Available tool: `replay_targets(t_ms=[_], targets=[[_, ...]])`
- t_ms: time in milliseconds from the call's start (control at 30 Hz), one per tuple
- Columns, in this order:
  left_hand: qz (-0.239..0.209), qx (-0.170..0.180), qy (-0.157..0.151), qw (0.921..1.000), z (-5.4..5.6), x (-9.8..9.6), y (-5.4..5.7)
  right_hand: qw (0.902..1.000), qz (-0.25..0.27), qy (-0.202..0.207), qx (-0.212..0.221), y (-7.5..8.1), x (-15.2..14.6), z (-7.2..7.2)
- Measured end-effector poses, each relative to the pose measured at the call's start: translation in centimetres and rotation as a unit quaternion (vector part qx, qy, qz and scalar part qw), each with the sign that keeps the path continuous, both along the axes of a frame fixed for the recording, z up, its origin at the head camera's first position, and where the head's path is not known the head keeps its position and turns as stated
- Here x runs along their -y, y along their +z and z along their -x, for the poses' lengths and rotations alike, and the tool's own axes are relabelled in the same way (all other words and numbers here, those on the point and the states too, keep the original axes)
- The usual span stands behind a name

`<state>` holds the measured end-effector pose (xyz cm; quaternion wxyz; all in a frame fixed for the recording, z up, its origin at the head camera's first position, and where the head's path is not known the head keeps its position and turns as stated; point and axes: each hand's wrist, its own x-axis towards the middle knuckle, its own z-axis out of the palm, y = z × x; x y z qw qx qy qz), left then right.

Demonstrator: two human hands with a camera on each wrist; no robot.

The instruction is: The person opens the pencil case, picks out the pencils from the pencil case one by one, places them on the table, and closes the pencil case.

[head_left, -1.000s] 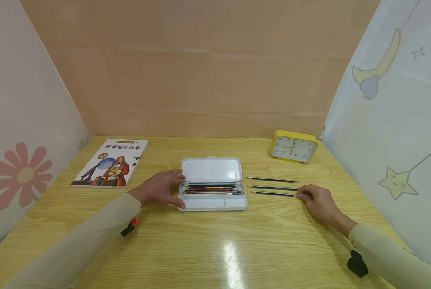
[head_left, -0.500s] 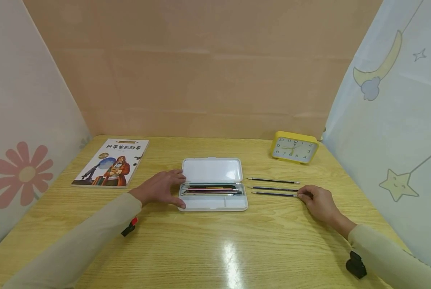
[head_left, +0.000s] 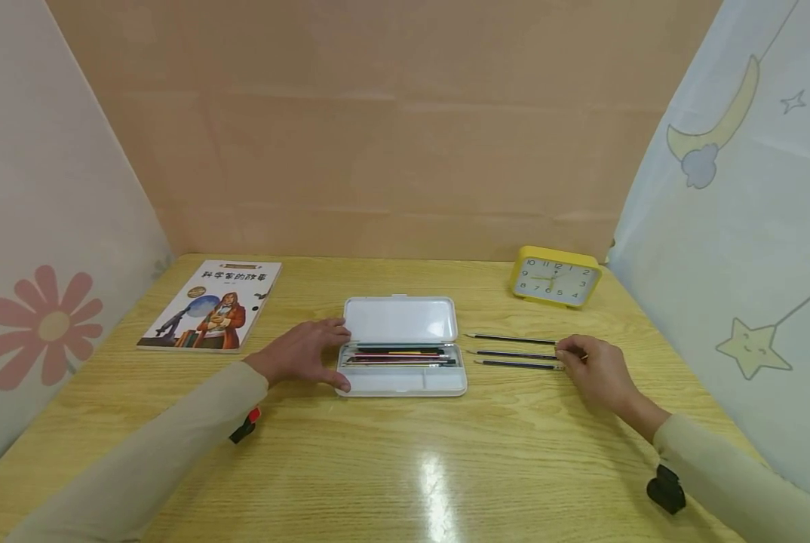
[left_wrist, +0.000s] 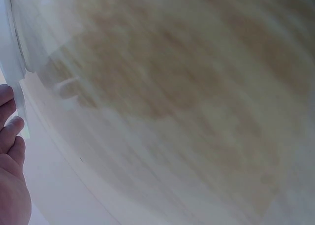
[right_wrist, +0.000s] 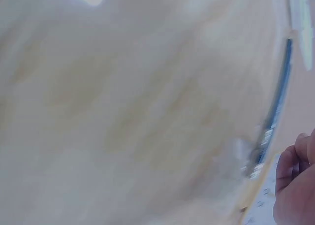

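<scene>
Hands (head_left: 305, 352) (head_left: 598, 371) flank pencil case (head_left: 385, 381) and three pencils (head_left: 519, 365).

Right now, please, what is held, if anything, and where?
Whether the right hand grips the farthest pencil's blunt end is unclear; the left hand touches the pencil case.

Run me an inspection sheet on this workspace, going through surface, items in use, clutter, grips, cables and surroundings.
Surface: wood-grain table, glare near the front.
Job's things: white case, lid open, several pencils inside; three dark pencils lying to its right.
Clutter: book at the left, yellow clock at back right.
Grips: left grip touches the case's left side; right grip is at the loose pencils' eraser ends, hold unclear.
Cables: nothing seen.
Surroundings: brown backdrop, printed side panels.
</scene>
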<state>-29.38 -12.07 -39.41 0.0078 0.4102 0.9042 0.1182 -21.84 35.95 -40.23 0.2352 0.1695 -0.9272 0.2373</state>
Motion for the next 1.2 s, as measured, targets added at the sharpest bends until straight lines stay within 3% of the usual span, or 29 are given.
replay_targets(t_ms=[300, 500, 900, 1200], targets=[[-0.005, -0.002, -0.004, 1.0000, -0.1, 0.0, 0.1, 0.9986, 0.038, 0.022, 0.028, 1.8, 4.0, 0.7], [-0.004, -0.004, -0.004, 1.0000, 0.0, 0.0, 0.1, 0.9965, 0.049, 0.062, 0.027, 1.9, 7.1, 1.2], [-0.008, -0.006, -0.006, 0.9999, 0.0, 0.1, 0.1, 0.9853, 0.095, 0.126, 0.065, 1.7, 12.5, 2.6], [-0.007, 0.003, -0.004, 1.0000, 0.0, 0.0, 0.1, 0.9842, 0.098, 0.129, 0.073, 1.2, 14.4, 3.6]])
